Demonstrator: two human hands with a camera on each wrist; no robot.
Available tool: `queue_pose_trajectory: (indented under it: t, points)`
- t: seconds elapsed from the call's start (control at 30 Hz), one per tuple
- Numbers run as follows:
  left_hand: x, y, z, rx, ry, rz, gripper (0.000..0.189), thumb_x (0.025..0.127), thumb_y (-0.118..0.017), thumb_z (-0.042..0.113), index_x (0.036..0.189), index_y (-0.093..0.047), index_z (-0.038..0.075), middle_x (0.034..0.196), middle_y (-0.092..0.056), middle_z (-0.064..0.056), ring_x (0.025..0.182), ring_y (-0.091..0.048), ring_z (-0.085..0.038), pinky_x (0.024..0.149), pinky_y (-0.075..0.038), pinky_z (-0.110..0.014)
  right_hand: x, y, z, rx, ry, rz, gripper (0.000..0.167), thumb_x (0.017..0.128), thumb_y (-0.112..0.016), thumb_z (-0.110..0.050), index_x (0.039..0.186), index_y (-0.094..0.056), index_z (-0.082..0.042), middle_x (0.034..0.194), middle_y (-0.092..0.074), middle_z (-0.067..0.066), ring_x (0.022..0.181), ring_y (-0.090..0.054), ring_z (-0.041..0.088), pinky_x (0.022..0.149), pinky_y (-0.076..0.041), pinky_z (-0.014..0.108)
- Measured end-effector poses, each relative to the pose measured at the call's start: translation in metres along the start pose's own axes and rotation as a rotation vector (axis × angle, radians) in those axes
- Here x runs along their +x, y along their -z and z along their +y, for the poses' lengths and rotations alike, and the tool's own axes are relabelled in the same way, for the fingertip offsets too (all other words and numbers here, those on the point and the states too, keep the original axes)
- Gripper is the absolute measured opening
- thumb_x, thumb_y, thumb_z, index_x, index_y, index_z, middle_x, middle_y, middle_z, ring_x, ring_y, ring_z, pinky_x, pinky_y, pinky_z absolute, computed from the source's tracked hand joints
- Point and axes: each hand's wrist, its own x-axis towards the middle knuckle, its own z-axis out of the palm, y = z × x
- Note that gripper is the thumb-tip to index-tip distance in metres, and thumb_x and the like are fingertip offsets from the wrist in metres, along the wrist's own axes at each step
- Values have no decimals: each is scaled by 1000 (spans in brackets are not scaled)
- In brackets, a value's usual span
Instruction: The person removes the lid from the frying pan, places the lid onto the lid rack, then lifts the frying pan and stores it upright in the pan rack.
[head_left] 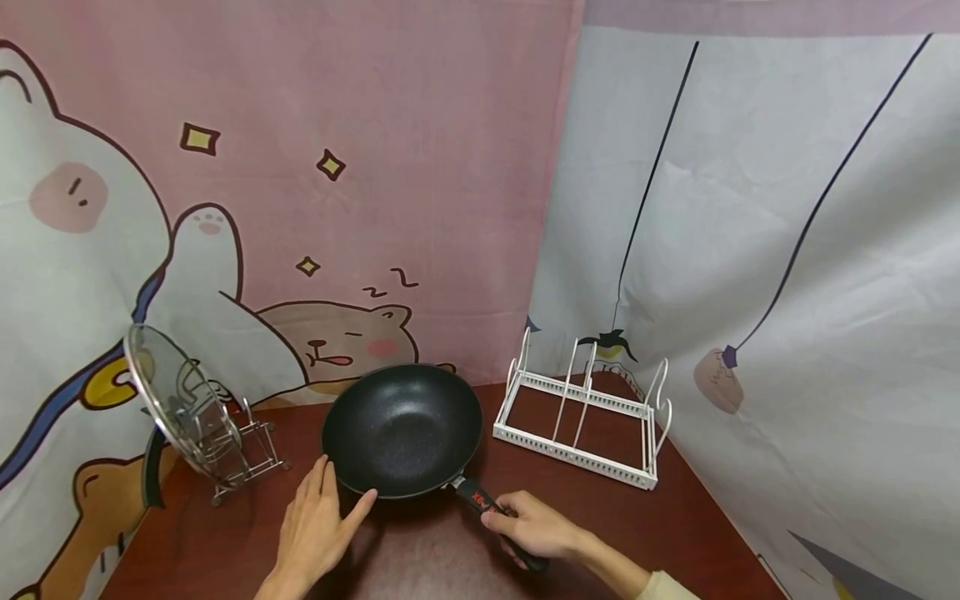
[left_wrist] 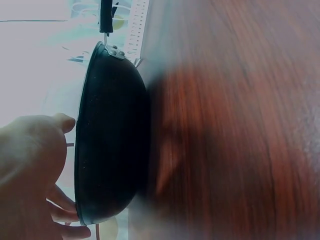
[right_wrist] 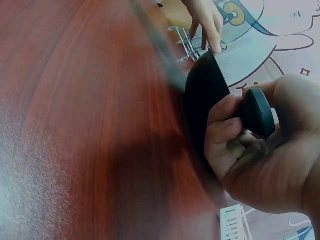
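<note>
A black wok with a long black handle is level with its hollow side up, over the brown table. Its underside is close to the wood in the left wrist view; whether it touches is hard to tell. My right hand grips the handle, fingers curled round it, and the handle's butt end pokes out of the grip. At the wok's near left rim, my left hand has its fingers and thumb extended, the fingertips touching the edge.
On the left, a glass lid leans upright in a chrome wire rack. A white expandable rack with upright loops stands at the back right. Printed cloth hangs behind the brown table and along its right side.
</note>
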Motion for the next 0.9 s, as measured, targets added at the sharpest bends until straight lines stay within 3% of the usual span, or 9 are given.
queue_pose_trajectory:
  t: [0.27,0.53,0.63,0.9]
  points:
    - [3,-2,-4,-21,-31,23,112,109,-59,74,169,-30,-16,180,-26,-38,159,-40,-62,118,-43,-83,1,-7,3,65,-16,-18,27,115,-61,-28,102,-64,-5,68,-61,4,48,-55,12,49,-51,27]
    - [13,-12,-20,-105,-129,123,109,107,-64,71,166,-37,-16,176,-34,-39,150,-48,-67,108,-45,-87,2,-16,3,153,-21,-63,25,115,-61,-27,100,-63,-8,68,-62,3,49,-57,12,51,-52,26]
    - [14,-5,-19,-128,-147,96,105,109,-66,65,165,-36,-18,176,-33,-39,151,-47,-68,112,-44,-86,2,-20,3,166,-21,-77,25,115,-60,-27,98,-62,-9,69,-62,2,49,-58,11,51,-52,26]
    - [19,2,-21,-156,-110,-18,104,111,-67,59,171,-26,-15,184,-20,-34,160,-39,-65,121,-38,-86,3,-29,3,147,-25,-71,29,114,-62,-30,95,-64,-7,69,-65,1,52,-58,9,52,-50,24]
